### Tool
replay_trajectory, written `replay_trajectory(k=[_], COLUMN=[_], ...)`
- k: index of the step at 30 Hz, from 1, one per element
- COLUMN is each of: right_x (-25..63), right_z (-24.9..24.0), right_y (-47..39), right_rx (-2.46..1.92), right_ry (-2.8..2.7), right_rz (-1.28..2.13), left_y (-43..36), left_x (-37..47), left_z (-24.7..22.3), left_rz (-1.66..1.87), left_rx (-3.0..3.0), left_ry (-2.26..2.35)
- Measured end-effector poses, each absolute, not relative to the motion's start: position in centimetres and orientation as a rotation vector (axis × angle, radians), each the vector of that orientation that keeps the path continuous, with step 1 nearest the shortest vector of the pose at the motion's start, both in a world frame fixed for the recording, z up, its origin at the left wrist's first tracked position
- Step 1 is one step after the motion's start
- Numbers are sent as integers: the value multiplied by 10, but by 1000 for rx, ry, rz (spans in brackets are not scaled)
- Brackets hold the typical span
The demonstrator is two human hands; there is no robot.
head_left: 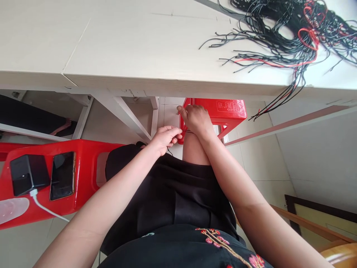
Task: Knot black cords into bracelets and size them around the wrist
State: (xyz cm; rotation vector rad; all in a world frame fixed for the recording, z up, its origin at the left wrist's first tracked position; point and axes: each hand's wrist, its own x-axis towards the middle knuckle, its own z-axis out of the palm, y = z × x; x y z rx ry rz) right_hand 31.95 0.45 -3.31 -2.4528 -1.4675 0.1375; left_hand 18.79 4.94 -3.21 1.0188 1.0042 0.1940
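My left hand [167, 138] is closed in a pinch on a thin black cord [187, 131], just in front of my bare leg. The cord runs in two strands from those fingertips to the right, and its far part is hidden under my right hand. A short dark end hangs below the left hand. Resting on my bare leg [196, 149], my right hand [196, 119] lies palm down over the cord, thumb held out to the left; its other fingers are partly hidden from view.
Bundles of black cord [281, 33] with red ties lie on the white table [134, 44], some ends hanging over its edge. Below stands a red stool [228, 109]. On the left, another red stool [86, 175] carries a phone [63, 175] and a black box [30, 175] with a white cable.
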Motion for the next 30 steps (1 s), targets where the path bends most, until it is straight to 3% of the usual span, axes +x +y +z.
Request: replay_trajectory(k=[7, 15, 23, 30], right_x=[313, 327, 312, 282], right_z=[-35, -40, -46, -36], right_y=[-18, -55, -125, -197], right_rx=[-2029, -1746, -1775, -2019], right_ry=[-1707, -1512, -1614, -1368], right_rz=[324, 494, 130, 640], left_y=[48, 26, -21, -74], left_x=[185, 190, 179, 142], left_z=[-38, -37, -58, -49], left_rz=[233, 307, 347, -4], left_rx=[1076, 1133, 1222, 1283], left_ry=[973, 922, 878, 747])
